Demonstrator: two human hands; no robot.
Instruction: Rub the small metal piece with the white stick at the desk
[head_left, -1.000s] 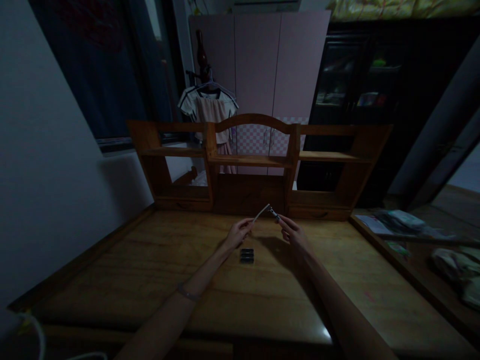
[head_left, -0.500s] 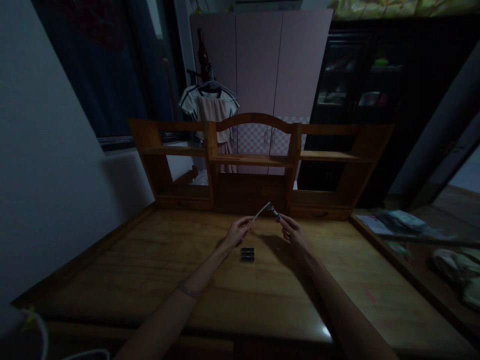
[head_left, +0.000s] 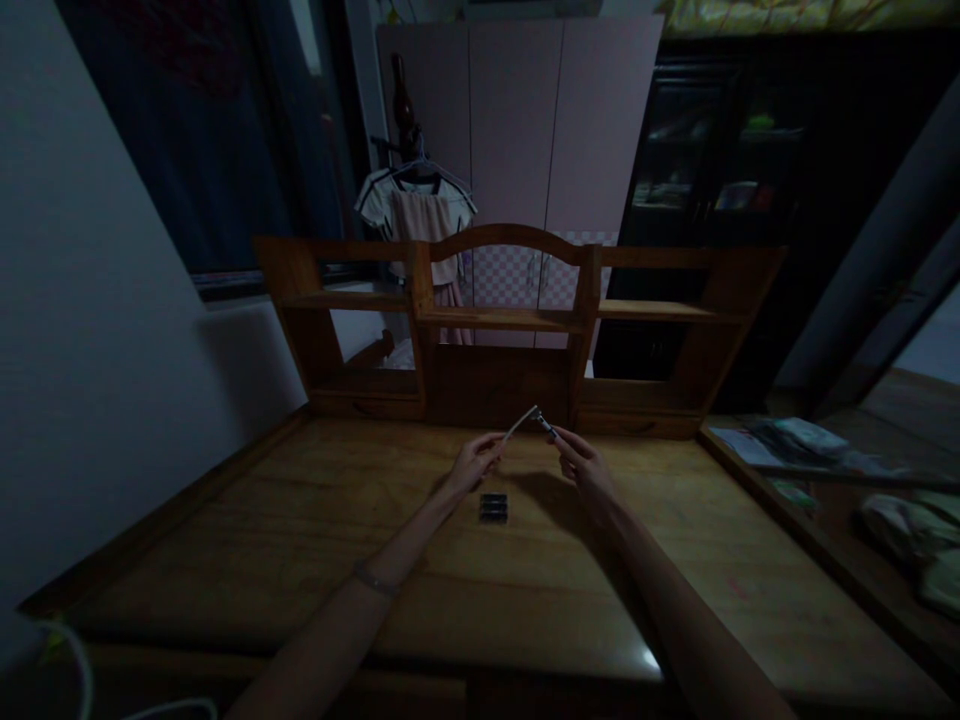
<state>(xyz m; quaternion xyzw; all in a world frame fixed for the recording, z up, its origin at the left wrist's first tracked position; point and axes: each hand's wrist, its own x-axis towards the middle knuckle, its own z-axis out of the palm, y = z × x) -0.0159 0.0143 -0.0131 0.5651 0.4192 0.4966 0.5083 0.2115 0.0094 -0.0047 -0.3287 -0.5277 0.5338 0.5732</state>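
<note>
My left hand is closed, with fingers and thumb pinching the lower end of a thin, pale, slightly curved strip. The strip slants up to the right. My right hand is closed too, pinching a slim silver-and-dark piece that points up and left. At the top the two meet around a small greyish head; whether they are joined or only touching, I cannot tell. Both hands are above the wooden desk. Below and between them lies a small dark pack with three black bars side by side.
A wooden shelf unit stands along the back of the desk. Papers and a plastic-wrapped item lie beyond the right edge, near pale cloth. A white cable is at the lower left. The room is dim.
Almost nothing differs. The whole view has shifted slightly, and both hands keep their hold on the strip and the slim piece.
</note>
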